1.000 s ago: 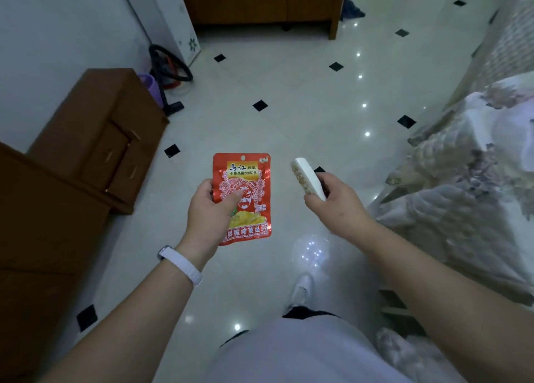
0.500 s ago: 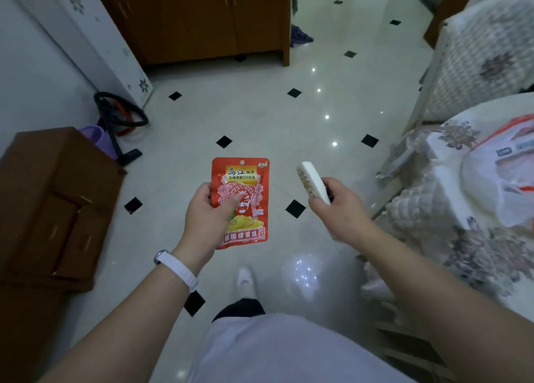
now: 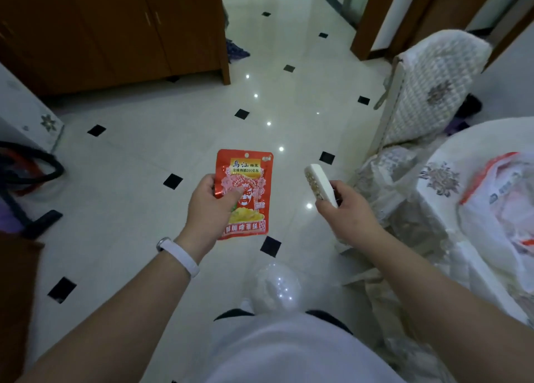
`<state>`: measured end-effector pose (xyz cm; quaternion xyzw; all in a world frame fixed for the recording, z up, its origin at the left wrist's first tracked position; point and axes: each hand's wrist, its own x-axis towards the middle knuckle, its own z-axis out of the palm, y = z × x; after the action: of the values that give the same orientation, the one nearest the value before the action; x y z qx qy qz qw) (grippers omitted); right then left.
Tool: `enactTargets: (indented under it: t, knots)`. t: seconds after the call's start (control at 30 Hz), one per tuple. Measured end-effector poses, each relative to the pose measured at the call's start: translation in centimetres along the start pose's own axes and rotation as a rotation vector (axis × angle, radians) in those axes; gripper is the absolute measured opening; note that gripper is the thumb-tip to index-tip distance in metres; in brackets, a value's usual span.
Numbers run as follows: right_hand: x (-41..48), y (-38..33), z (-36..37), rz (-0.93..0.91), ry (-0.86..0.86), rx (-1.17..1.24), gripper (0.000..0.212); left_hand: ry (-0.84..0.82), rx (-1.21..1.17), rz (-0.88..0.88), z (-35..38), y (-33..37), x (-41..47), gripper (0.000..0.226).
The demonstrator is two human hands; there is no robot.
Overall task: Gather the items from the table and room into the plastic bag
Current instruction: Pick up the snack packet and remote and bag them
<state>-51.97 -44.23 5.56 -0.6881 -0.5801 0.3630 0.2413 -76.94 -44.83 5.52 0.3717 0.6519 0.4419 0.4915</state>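
Note:
My left hand (image 3: 209, 209) grips a flat red snack packet (image 3: 247, 180) by its left edge, face up, above the tiled floor. To its right, my right hand (image 3: 348, 212) is closed around a white remote control (image 3: 319, 184) that points away from me. A white plastic bag (image 3: 502, 197) with red print lies on the cloth-covered table (image 3: 445, 163) at the right edge of the view, about a forearm's length right of my right hand.
A covered chair (image 3: 433, 85) stands behind the table. A brown wooden cabinet (image 3: 115, 30) fills the far left. A black-and-red appliance with a hose (image 3: 26, 174) sits on the floor at left. Pale tiles with black diamonds (image 3: 173, 180) stretch ahead toward a doorway.
The view has swung right and forward: the table with the plastic bag has come into sight, and the brown furniture at left has slid out. Both hands keep their hold.

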Motion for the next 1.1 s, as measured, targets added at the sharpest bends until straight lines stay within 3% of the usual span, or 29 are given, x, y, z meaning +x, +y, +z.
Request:
enactTargets:
  t: [0.43, 0.67, 0.87, 1.1]
  knots:
    - [12.0, 1.6, -2.5, 0.164, 0.132, 0.013, 0.045, -0.240, 0.148, 0.031, 8.8, 4.8, 16.1, 0.021]
    - [23.1, 4.0, -6.6, 0.253, 0.189, 0.149, 0.041, -0.252, 0.261, 0.010, 15.8, 8.3, 24.9, 0.018]
    - [30.4, 5.7, -12.8, 0.272, 0.227, 0.149, 0.038, -0.323, 0.270, 0.059, 24.9, 13.1, 31.3, 0.017]
    - [31.3, 9.6, -20.9, 0.379, 0.398, 0.159, 0.042, -0.557, 0.311, 0.080, 36.7, 15.5, 32.9, 0.018]
